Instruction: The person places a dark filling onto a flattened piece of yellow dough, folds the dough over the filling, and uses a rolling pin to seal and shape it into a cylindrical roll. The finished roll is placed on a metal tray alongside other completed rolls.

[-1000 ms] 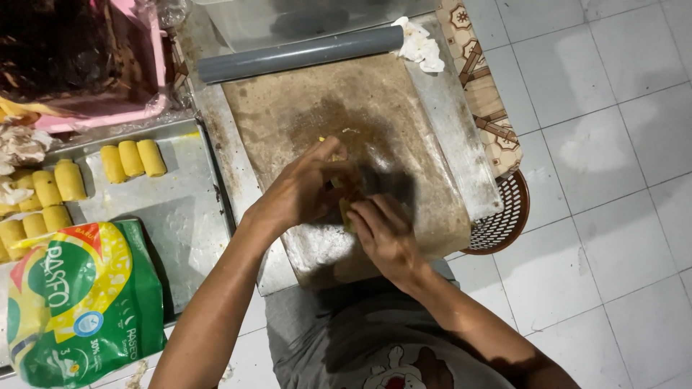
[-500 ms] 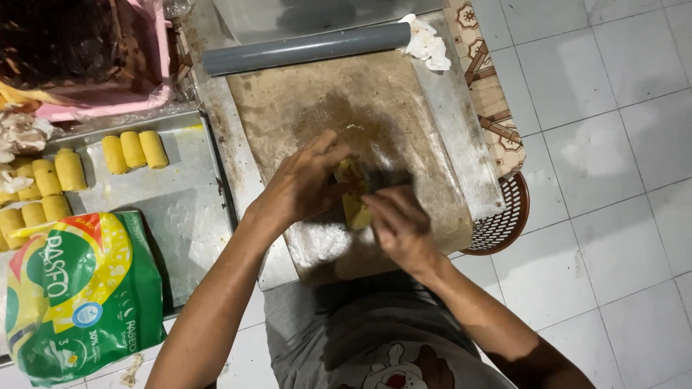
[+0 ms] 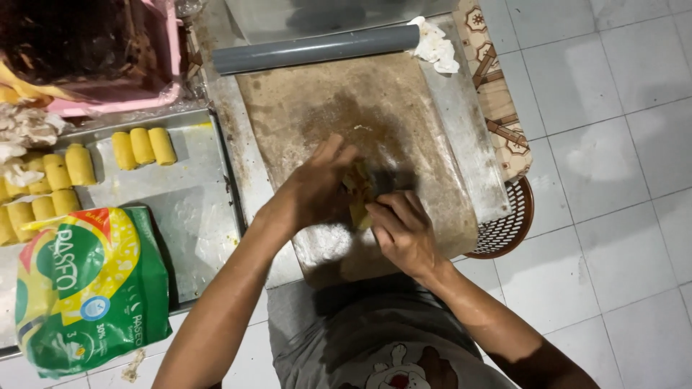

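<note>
2 hands meet over the brown board (image 3: 346, 108), which lies on a metal sheet (image 3: 468, 137) with a grey pipe (image 3: 317, 49) across its far end. Beside it, to the person's left, a tray (image 3: 187, 209) carries 3 yellow rolls (image 3: 143, 146) in a row, more rolls (image 3: 50, 187) further left, and a green and yellow packet (image 3: 86, 288) on its near part. A pink tub (image 3: 94, 50) sits beyond the tray, and a dark woven basket (image 3: 508, 230) pokes out from under the sheet on the right. The left hand (image 3: 313, 191) and right hand (image 3: 404, 230) hide most of the dough piece (image 3: 358, 194). It is yellow, at the board's middle, its long axis running roughly from the person towards the pipe. Both hands' fingers are curled and pinched on it.
</note>
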